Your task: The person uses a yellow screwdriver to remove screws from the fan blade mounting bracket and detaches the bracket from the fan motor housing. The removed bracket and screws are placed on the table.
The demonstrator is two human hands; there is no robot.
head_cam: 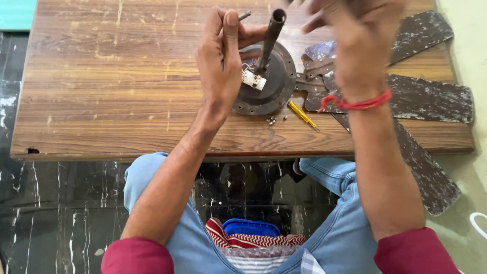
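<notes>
My left hand point(219, 61) pinches small metal pin point(244, 15) above fan motor point(269, 78) near table point(101, 76) far edge — parts coming off. Right hand point(355, 45) blurred, grip unclear. Next — careful aim, steady fingers.

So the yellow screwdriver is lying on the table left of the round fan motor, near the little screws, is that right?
Not quite. The head view shows the yellow screwdriver lying on the table to the right of the round fan motor, not left. It does lie near the little screws.
</notes>
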